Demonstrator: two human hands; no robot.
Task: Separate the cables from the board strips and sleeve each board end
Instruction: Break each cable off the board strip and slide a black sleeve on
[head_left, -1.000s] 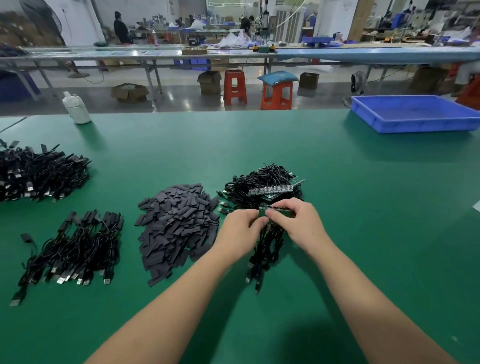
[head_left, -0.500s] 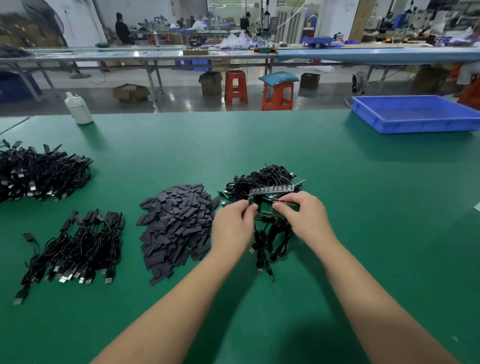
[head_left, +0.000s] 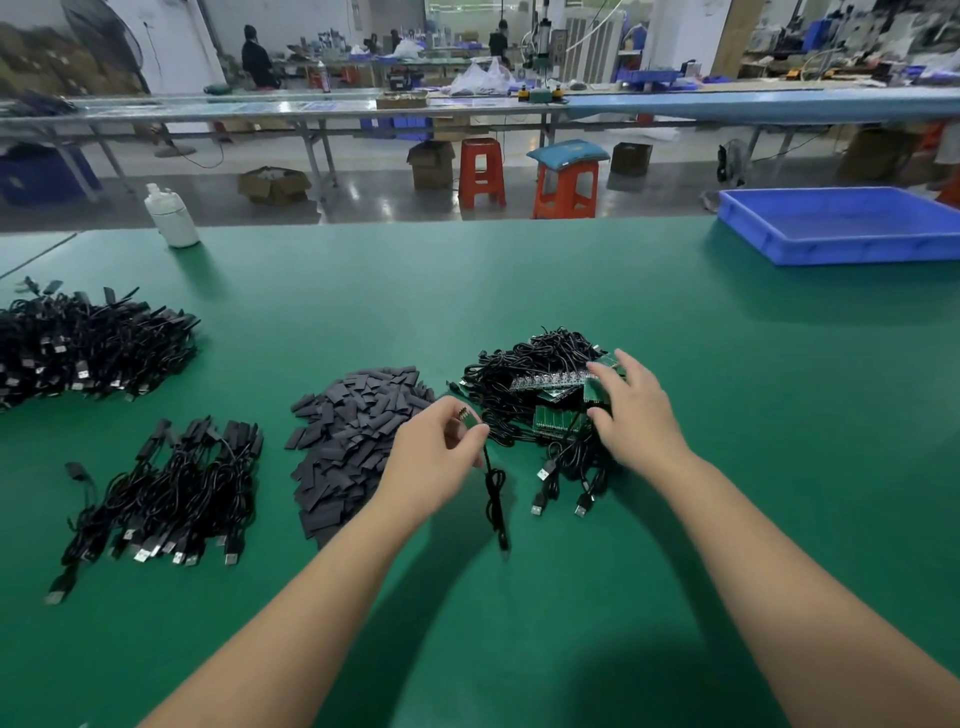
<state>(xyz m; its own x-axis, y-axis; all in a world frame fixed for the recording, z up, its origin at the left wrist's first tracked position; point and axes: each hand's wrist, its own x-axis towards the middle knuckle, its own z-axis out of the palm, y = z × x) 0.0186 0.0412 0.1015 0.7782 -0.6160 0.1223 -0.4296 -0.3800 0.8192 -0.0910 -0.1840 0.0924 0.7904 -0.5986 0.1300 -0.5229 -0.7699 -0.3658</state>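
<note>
My left hand (head_left: 439, 460) pinches a small green board end (head_left: 467, 418) with a black cable (head_left: 493, 493) hanging from it down onto the mat. My right hand (head_left: 631, 410) lies with spread fingers over the pile of green board strips (head_left: 558, 418) and tangled black cables (head_left: 535, 358); a strip edge shows under its fingers, and I cannot tell whether it grips it. A heap of flat dark grey sleeves (head_left: 358, 431) lies just left of my left hand.
Two bundles of black USB cables lie at the left: one near (head_left: 171, 493), one farther back (head_left: 88, 345). A white bottle (head_left: 170, 215) stands at the far table edge. A blue tray (head_left: 841, 223) sits at the far right on the green mat (head_left: 519, 280).
My left hand has pulled one board end with its cable away from the strip, moving left and toward me. My right hand has lowered the remaining strip onto the pile and spread its fingers.
</note>
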